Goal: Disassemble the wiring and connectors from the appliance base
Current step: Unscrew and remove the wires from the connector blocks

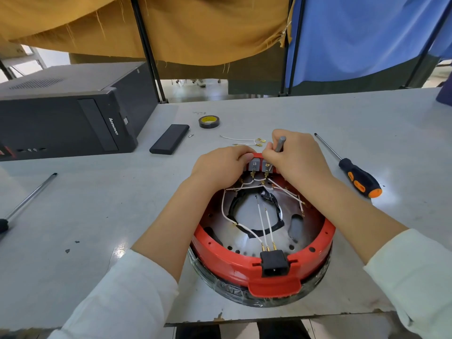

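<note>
Red appliance base [264, 270] sits on table [97, 204], near edge. My left hand [220, 165] pinches grey connector blocks [259, 165] at far rim; right hand [293, 155] clenches grey tool shaft [280, 144]. Step: freeing switch terminals. Next, I reckon: pry spade connectors off, pull white wires [264, 221] clear.

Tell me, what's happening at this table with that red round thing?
A person is taking the wiring out of a red appliance base lying open on the table. The left hand grips the far rim by the grey connector blocks, while the right hand holds a small grey tool there. Two loose white wires lie beyond; many are still attached inside. An orange-handled screwdriver lies to the right.
</note>
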Demonstrator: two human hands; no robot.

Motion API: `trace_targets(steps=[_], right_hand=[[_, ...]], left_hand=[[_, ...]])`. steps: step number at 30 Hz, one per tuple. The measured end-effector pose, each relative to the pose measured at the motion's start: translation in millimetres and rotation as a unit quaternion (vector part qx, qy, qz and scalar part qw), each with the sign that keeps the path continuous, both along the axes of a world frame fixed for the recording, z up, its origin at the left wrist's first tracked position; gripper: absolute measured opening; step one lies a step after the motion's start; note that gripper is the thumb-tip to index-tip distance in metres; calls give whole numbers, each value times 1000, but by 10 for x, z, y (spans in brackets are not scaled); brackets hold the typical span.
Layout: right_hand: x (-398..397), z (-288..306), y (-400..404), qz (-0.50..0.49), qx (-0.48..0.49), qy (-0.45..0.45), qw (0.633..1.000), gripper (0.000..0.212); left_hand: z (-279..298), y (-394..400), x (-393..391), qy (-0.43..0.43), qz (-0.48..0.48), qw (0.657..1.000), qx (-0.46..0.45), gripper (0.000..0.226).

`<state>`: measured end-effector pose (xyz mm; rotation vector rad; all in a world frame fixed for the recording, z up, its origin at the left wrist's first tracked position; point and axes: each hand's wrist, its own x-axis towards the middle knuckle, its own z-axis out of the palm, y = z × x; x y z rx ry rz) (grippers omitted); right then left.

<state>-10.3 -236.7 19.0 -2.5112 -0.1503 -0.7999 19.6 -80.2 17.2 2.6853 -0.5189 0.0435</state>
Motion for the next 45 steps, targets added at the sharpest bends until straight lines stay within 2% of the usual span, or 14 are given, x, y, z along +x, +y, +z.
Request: trace_targets(steps=[7, 10, 14, 16, 21, 25, 30, 35, 40, 45], right_hand=[[61, 19, -60, 16, 115, 68, 991, 32], [69, 14, -56, -5, 115, 66, 991, 32], [9, -4, -6, -24, 61, -1, 998, 39], [-7, 6, -20, -17, 64, -6, 998, 40], [0, 53, -41, -13, 70, 62, 996, 35], [-36, 126, -121, 37, 137, 160, 977, 26], [-105, 22, -158, 32, 160, 91, 982, 27], [-103, -5, -178, 84, 134, 102, 982, 35], [-71, -29, -143, 86, 113, 107, 984, 37], [22, 51, -146, 58, 163, 162, 971, 29]], left_hand=[[-10, -3, 19, -7, -8, 1000, 10, 31], [-11, -3, 25, -8, -7, 1000, 8, 32], [-25, 2, 30, -6, -4, 1000, 7, 31], [-26, 0, 37, -1, 2, 1000, -3, 30], [-15, -3, 48, 9, 19, 1000, -23, 28], [-9, -4, 40, 8, 22, 1000, -21, 29], [-18, 1, 47, 7, 23, 1000, -17, 29], [-21, 1, 49, 0, 20, 1000, -8, 30], [-34, -2, 44, -13, 3, 1000, 12, 31], [-28, -2, 48, -11, 1, 1000, 14, 31]])
